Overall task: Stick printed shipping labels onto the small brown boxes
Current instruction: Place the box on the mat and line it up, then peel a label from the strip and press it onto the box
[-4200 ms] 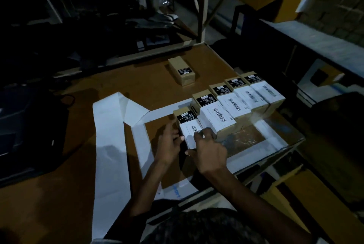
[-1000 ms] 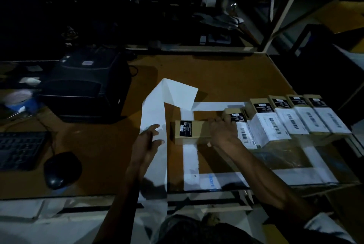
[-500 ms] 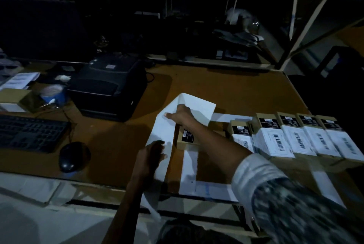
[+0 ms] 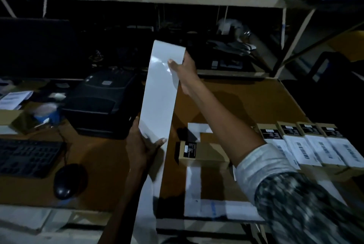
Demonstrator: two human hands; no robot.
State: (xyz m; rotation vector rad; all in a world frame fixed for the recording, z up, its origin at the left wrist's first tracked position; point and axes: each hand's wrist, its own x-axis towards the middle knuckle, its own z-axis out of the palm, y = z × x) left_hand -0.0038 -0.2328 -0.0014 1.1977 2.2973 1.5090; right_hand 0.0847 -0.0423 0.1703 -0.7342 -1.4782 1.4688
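A: Head view, dim light. Far left on the desk [image 4: 246, 94]: keyboard [image 4: 29, 157], mouse [image 4: 68, 181], then the dark printer [image 4: 104, 104].

B: Hands?

A: Left hand [image 4: 140, 145] grips the lower part of a long white strip [image 4: 161, 94], thumb across its face, fingers curled behind. Right hand [image 4: 182, 70] reaches forward and pinches the strip's upper end by its right edge. Strip is lifted clear of the desk, stretched between the two hands, with a tail hanging past the near desk edge.

B: Any print on the strip?

A: None visible on the side facing the camera. Cannot tell whether labels remain on it or it is bare backing.

B: Boxes?

A: One unlabelled box [image 4: 201, 151] lies on the desk just right of the strip, under the right forearm, inside a taped white outline [image 4: 194, 186]. It carries only its small black sticker. Further right, a row of labelled boxes [image 4: 315, 145] stands side by side, each with a white barcode label.

B: Step in hand?

A: Judged as between stickings: the strip is being handled, either to find the next label or to clear spent backing out of the way.

B: Next move?

A: If a label remains, peel it from one corner without creasing it, then lay it square on the bare box and press it flat. If the strip is spent, set it aside and take a fresh print, probably from the printer.
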